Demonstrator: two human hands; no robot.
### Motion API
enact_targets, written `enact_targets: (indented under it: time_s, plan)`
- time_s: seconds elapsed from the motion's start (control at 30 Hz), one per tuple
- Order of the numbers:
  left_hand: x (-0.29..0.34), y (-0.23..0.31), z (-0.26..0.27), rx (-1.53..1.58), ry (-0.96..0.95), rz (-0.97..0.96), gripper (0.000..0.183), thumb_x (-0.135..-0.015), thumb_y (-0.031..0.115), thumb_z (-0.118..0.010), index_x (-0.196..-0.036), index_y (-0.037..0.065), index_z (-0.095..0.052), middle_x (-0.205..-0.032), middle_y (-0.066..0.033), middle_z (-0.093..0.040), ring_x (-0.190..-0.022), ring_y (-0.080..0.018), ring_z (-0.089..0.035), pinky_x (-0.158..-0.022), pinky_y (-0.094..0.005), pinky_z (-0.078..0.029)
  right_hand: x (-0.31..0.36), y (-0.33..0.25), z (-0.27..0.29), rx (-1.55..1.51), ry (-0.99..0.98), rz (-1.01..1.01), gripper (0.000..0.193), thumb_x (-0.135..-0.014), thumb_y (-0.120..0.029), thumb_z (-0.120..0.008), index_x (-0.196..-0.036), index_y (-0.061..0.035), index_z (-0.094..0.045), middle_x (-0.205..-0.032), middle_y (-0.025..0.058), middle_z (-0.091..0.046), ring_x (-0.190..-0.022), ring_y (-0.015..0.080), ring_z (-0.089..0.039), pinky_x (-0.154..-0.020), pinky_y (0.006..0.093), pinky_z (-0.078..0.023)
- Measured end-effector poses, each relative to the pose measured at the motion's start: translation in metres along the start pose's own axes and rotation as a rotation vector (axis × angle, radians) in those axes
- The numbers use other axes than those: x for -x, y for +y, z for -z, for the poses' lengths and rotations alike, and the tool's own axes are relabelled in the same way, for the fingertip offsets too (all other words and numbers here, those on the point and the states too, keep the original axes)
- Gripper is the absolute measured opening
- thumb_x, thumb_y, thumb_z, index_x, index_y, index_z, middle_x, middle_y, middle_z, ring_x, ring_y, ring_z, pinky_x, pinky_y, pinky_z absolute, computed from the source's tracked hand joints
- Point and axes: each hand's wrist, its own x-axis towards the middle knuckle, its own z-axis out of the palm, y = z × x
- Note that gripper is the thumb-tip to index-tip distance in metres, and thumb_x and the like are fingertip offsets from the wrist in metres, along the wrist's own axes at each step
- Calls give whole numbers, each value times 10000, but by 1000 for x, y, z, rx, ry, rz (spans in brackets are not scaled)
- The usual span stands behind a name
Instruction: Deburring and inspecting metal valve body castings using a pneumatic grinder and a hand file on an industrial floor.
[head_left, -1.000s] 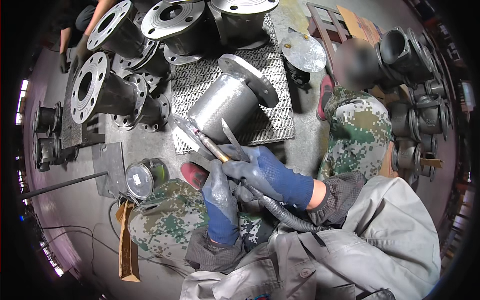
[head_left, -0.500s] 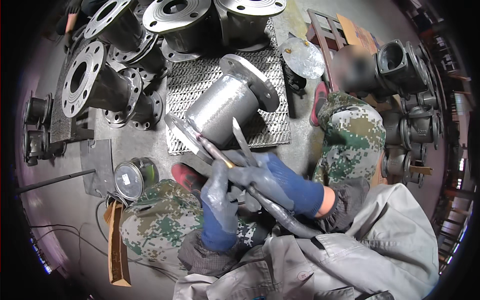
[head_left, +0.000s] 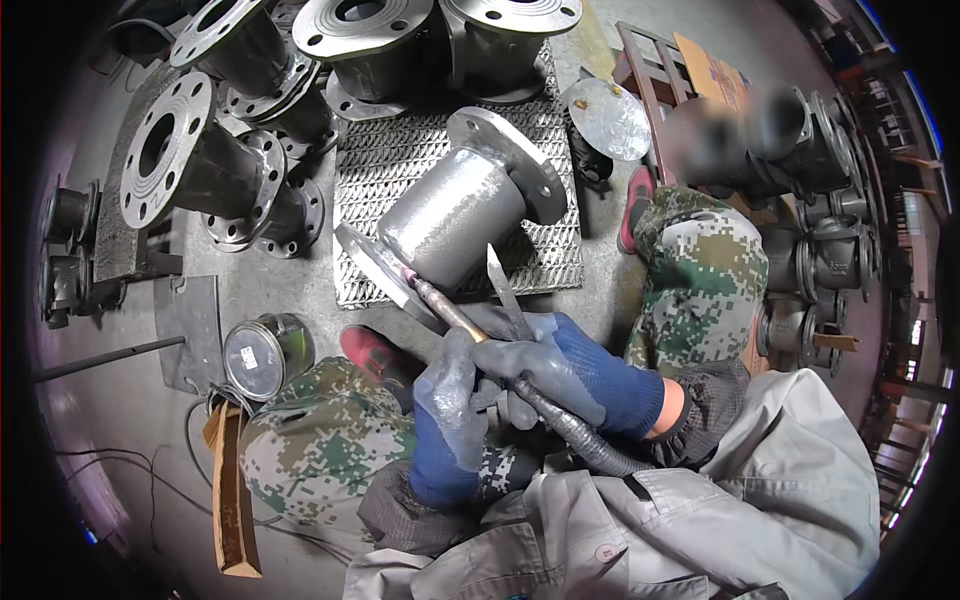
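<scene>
A grey metal pipe piece (head_left: 455, 218) with a round flange at each end lies tilted on a perforated metal plate (head_left: 358, 185). A slim air grinder (head_left: 452, 312), trailing a ribbed hose (head_left: 590, 445), reaches its pinkish tip to the inner side of the near flange (head_left: 375, 275). My right hand (head_left: 555, 370), in a blue glove with a grey palm, is closed around the grinder's rear. From the same hand a flat, pointed metal strip (head_left: 505, 290) sticks up beside the pipe. My left hand (head_left: 447, 410), gloved alike, is closed on the grinder's front part.
More flanged pipes (head_left: 190, 150) stand at the left and far side. A round tin (head_left: 255, 358) and a cardboard channel (head_left: 232, 490) lie by my left leg. At the right are a metal disc (head_left: 608, 118), a rack (head_left: 645, 75) and stacked castings (head_left: 835, 250).
The view has shifted slightly. Both hands and the grinder sit a little further right and lower, with the grinder tip still at the near flange.
</scene>
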Motion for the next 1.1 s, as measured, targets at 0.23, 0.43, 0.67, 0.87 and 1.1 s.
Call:
enact_targets:
  time_s: [0.23, 0.43, 0.67, 0.87, 1.1]
  plan:
    - [3, 12, -6, 117, -20, 91, 400, -1023, 353, -380, -1005, 14, -592, -807, -31, -588, -694, -79, -558, -578, -196, -428, -9, 13, 10, 384, -66, 485, 424, -954, -223, -531, -1307, 7, -488, -761, 6, -601, -516, 31, -519, -463, 184, -419]
    - [5, 4, -4, 61, -107, -101, 396, -1036, 320, -307, -984, 10, -548, -764, -20, -540, -671, -55, -505, -584, -194, -405, -3, 0, 2, 85, -48, -43, 459, -970, -231, -509, -1359, 3, -441, -896, 25, -616, -544, 38, -525, -483, 177, -427]
    - [-5, -1, -1, -338, -35, -316, 317, -1024, 259, -368, -983, 5, -553, -784, -28, -578, -682, -82, -537, -586, -242, -428, 0, -25, -3, 96, -51, -149, 456, -971, -180, -483, -1398, -41, -406, -812, -8, -597, -520, 25, -504, -479, 167, -412]
    - [2, -14, 3, 51, -64, -64, 256, -1013, 215, -414, -960, 3, -546, -769, -42, -571, -656, -82, -529, -579, -255, -431, 3, -9, 9, -19, -117, -38, 412, -955, -225, -543, -1291, 3, -479, -886, 98, -653, -695, 97, -621, -562, 204, -485]
    - [6, -1, -10, 4, -101, -115, 362, -1034, 311, -360, -951, 4, -535, -757, -44, -601, -593, -92, -555, -537, -225, -433, 4, -4, 11, 67, -101, -61, 433, -972, -198, -511, -1362, -21, -453, -840, 15, -604, -565, 26, -524, -492, 184, -427]
